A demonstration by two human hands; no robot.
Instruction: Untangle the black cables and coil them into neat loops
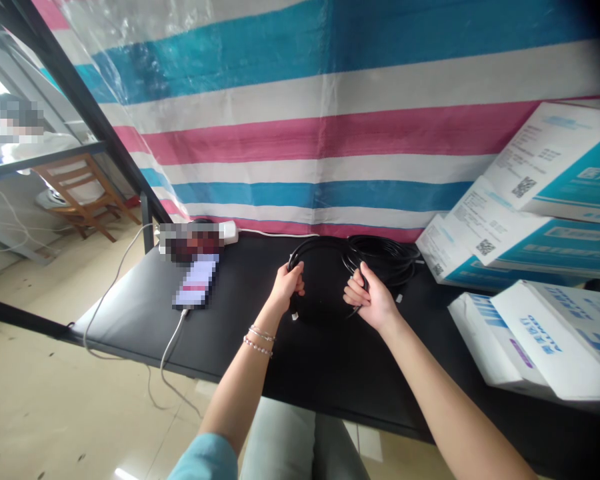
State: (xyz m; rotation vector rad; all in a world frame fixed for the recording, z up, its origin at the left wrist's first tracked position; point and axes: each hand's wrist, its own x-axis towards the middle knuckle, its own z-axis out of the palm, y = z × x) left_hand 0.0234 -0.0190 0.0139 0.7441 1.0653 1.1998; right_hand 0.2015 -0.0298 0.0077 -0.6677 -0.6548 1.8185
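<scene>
A loop of black cable (320, 245) is held over the black table (130, 300). My left hand (286, 285) is closed round the loop's left side, with a plug end hanging just below it. My right hand (370, 299) is closed on the loop's right side, fingers wrapped round the strands. More coiled black cable (385, 257) lies on the table just behind my right hand, touching the held loop.
A phone (196, 285) on a white charging lead lies at the table's left, near a white power strip (229, 231). White and blue boxes (520, 233) are stacked at the right, two more (540, 340) at the front right. A striped tarp hangs behind. A wooden chair (83, 193) stands far left.
</scene>
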